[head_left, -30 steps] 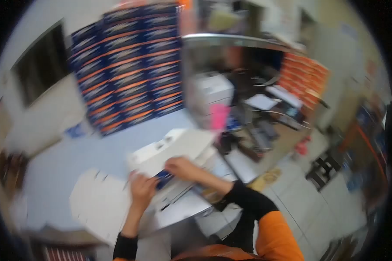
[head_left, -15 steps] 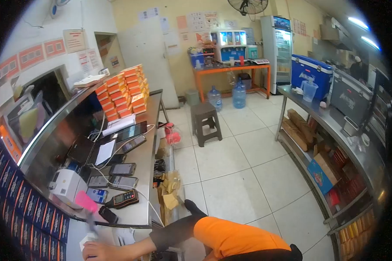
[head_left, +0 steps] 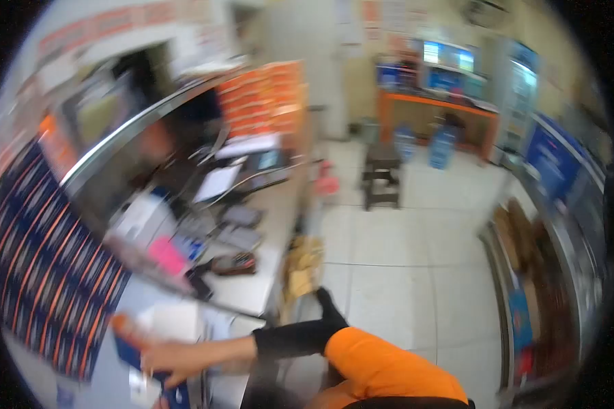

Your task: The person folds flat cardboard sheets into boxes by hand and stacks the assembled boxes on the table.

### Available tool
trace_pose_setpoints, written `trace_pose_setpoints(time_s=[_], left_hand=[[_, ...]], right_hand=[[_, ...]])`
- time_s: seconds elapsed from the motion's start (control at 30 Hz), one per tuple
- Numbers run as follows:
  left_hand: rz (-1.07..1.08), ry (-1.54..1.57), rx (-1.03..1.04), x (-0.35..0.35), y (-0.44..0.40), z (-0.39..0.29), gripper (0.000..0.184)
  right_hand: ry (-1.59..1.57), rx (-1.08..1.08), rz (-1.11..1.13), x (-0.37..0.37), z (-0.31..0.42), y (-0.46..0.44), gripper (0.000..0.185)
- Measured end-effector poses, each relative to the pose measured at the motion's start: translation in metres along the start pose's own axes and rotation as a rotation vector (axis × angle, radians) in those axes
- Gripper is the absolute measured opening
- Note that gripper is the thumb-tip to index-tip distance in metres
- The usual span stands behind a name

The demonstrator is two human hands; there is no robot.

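Observation:
My right hand [head_left: 174, 361] is at the lower left, its fingers closed round a dark blue box [head_left: 128, 347] with an orange end, over the light tabletop [head_left: 109, 390]. Motion blurs the box. Only a bit of my left hand [head_left: 161, 403] shows at the bottom edge, beside a lower dark blue part; its fingers are mostly hidden. Just behind my right hand lies a white carton piece [head_left: 177, 320]. To the left rises a tall stack of dark blue and orange boxes [head_left: 48, 266].
A counter [head_left: 280, 232] holds phones [head_left: 239, 237], a white printer [head_left: 143, 219], a pink item [head_left: 168, 255] and orange boxes [head_left: 262, 99]. Farther off are a dark stool [head_left: 382, 174], water bottles [head_left: 442, 146] and an orange table [head_left: 436, 101]. A metal shelf unit [head_left: 525, 204] stands right.
The view swung right from the tabletop, then partly back left. My right hand now shows with a blue and orange box; both hands were at a white carton and a blue item a second ago.

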State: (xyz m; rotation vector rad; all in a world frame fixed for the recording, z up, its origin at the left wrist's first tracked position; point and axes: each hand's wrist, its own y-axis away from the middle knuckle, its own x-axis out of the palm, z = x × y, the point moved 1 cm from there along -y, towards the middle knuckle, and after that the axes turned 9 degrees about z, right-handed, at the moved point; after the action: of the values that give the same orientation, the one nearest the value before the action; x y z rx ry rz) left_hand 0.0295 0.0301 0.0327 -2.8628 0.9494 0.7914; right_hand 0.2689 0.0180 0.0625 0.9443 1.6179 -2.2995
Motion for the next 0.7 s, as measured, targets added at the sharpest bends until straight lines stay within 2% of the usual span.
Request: trace_pose_setpoints(time_s=[0.03,0.07,0.1,0.13,0.17,0.2,0.27,0.3,0.37,0.4,0.47,0.53,0.57,0.6,0.63,0.7], left_hand=[[0.143,0.041,-0.042,0.000,0.006,0.002,0.047],[-0.228,-0.004,0.076,0.013,0.011,-0.007,0.021],[-0.342,0.109,0.105,0.029,0.020,-0.027,0.026],[-0.240,-0.066,0.158,0.022,0.026,-0.045,0.026],[-0.143,-0.036,0.104,0.018,0.023,-0.038,0.025],[-0.180,-0.011,0.154,0.021,0.023,-0.034,0.023],[-0.239,0.026,0.136,0.021,0.026,-0.033,0.022],[-0.294,0.041,0.097,0.015,0.037,-0.021,0.022],[-0.338,-0.084,0.216,0.014,0.026,-0.024,0.017],[-0.332,-0.076,0.204,0.014,0.022,-0.027,0.017],[-0.515,-0.064,0.300,0.011,0.018,-0.038,0.016],[-0.684,-0.107,0.365,0.001,0.017,-0.045,0.013],[-0.728,0.018,0.482,-0.008,0.017,-0.041,0.017],[-1.002,-0.300,0.548,-0.016,0.020,-0.045,0.033],[-1.001,-0.295,0.543,-0.020,0.025,-0.045,0.033],[-1.176,0.048,0.553,-0.030,0.033,-0.041,0.045]], right_hand=[[-0.050,0.272,0.159,-0.002,0.001,-0.008,0.039],[-0.120,0.280,-0.029,0.000,0.001,-0.011,0.038],[-0.144,0.350,0.024,-0.001,-0.002,-0.009,0.037],[-0.084,0.324,0.174,-0.008,0.008,-0.017,0.033],[-0.115,0.268,0.332,-0.008,0.011,-0.021,0.031],[-0.099,0.228,0.378,-0.006,0.014,-0.024,0.030],[-0.136,0.286,0.327,-0.017,0.018,-0.040,0.025],[-0.159,0.329,0.402,-0.009,0.024,-0.047,0.023],[-0.158,0.193,0.442,0.001,0.019,-0.042,0.021],[-0.167,0.203,0.448,0.005,0.018,-0.043,0.021],[0.000,0.267,0.327,0.006,0.014,-0.047,0.017],[-0.060,0.325,0.363,-0.006,0.013,-0.059,0.017],[-0.108,0.363,0.387,-0.015,0.014,-0.066,0.018],[-0.211,0.500,0.328,-0.030,0.017,-0.071,0.018],[-0.364,0.622,0.287,-0.046,0.018,-0.072,0.019],[-0.711,0.802,0.213,-0.065,0.002,-0.063,0.026]])
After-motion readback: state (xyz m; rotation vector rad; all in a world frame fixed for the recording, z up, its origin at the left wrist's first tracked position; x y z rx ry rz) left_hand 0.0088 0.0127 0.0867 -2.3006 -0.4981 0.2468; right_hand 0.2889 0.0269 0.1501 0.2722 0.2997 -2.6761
